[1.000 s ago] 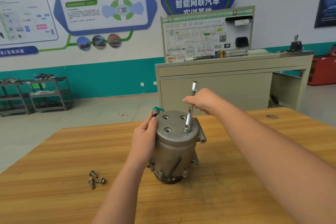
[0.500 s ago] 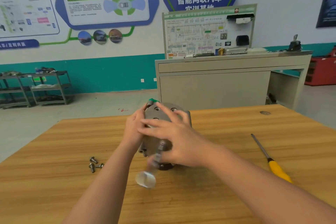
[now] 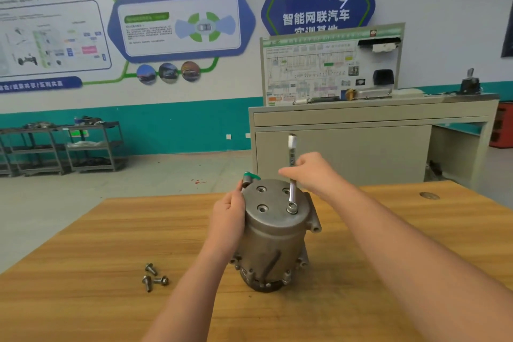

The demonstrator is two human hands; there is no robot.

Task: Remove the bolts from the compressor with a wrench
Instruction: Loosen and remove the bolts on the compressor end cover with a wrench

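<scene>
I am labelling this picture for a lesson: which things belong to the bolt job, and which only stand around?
Job: compressor, wrench, three removed bolts, left hand, right hand.
Around: wooden table, grey cabinet, shelf carts.

White-and-teal wall (image 3: 172, 130) with posters, grey cabinet (image 3: 341, 147), metal shelving carts (image 3: 63, 147), wooden table (image 3: 83, 272).

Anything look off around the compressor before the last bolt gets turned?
Nothing damaged or spilled. The compressor stands on end, steadied by the left hand; the right hand grips the wrench, seated on the last bolt. Three removed bolts lie loose on the table and could roll.
</scene>
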